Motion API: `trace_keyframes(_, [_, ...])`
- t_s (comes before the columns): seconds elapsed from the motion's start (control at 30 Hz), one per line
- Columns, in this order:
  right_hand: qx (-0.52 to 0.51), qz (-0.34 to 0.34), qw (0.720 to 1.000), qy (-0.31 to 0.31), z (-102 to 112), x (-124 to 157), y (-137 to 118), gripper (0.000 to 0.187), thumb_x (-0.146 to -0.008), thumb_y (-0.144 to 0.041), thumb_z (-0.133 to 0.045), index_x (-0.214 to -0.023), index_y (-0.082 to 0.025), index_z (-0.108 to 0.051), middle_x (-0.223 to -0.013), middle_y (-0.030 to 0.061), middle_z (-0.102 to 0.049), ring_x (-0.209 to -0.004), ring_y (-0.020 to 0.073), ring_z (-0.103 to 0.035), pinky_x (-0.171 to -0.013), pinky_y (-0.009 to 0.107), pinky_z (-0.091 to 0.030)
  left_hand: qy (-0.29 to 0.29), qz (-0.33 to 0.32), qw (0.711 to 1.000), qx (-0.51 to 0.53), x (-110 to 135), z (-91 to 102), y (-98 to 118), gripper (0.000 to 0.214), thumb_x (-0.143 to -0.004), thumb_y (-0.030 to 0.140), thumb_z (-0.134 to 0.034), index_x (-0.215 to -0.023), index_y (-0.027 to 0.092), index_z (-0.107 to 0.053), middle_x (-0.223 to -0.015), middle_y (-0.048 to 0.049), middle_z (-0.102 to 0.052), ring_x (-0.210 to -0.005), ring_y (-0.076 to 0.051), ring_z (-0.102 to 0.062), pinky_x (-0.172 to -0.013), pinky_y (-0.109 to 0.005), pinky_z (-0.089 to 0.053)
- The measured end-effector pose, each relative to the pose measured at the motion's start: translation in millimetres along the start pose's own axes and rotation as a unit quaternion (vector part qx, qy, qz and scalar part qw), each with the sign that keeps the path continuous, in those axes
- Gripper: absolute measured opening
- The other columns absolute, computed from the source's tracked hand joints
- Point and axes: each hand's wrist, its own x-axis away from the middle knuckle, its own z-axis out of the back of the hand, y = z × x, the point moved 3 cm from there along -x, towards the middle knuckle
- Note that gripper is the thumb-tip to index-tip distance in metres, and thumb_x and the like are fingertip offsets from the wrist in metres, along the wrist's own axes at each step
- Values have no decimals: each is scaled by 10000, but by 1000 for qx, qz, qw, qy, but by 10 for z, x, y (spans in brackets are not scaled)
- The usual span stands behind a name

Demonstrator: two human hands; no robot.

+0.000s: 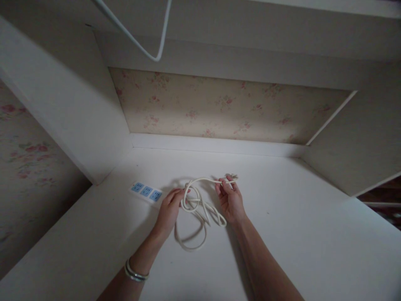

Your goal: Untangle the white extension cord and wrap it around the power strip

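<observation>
A white cord lies in loose loops between my two hands on the white desktop. My left hand is closed on some loops at the left side of the coil. Pinched in my right hand is a stretch of the same cord, close to its far end, where a small blurred part looks like a plug. Left of my left hand lies a white power strip with three blue socket panels. My left hand hides its right end.
The white desktop has a low ledge at the back, below floral wallpaper. Side panels stand left and right, with a shelf above. A bent white rod hangs down at the upper left.
</observation>
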Motion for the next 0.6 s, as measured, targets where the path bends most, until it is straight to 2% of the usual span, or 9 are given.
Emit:
trace_keyframes(0.17, [32,-25,999,-35,-84,69,30,504,-664,-231,-822,-1089,-267,-553,-866,-32,-708,-783,112,-682,-687,209,-577,-28,67,995,69,29,-56,-4,341,-774,423,-611,-983,156,-649,-757,-10,-637,-604,-126,-576,-572,-236,-481])
trace_keyframes(0.33, [67,-52,992,-88,-159,137,66,545,-669,-281,-822,-1134,-249,-541,-893,-18,-707,-769,104,-670,-663,193,-555,-37,106,992,63,55,-28,25,393,-730,453,-679,-1002,179,-606,-798,-17,-660,-616,-157,-638,-579,-278,-533])
trace_keyframes(0.43, [97,-51,990,-92,-156,141,99,558,-671,-322,-815,-1151,-251,-539,-902,-21,-702,-776,109,-665,-699,217,-547,-39,107,992,47,50,-9,27,408,-744,509,-656,-974,174,-617,-786,-25,-661,-615,-167,-644,-569,-288,-541])
trace_keyframes(0.5, [144,-36,986,-72,-132,130,127,511,-677,-370,-802,-1108,-236,-563,-871,-19,-697,-754,119,-662,-719,245,-540,-32,89,995,32,40,-9,15,415,-764,551,-618,-918,166,-627,-741,-24,-649,-605,-158,-626,-540,-260,-524])
trace_keyframes(0.6, [246,-8,968,-44,-91,118,159,353,-714,-467,-744,-883,-187,-613,-759,-5,-676,-652,121,-627,-666,254,-512,-18,55,998,13,30,-24,-20,414,-781,572,-590,-863,168,-634,-712,-11,-628,-567,-127,-570,-498,-213,-475])
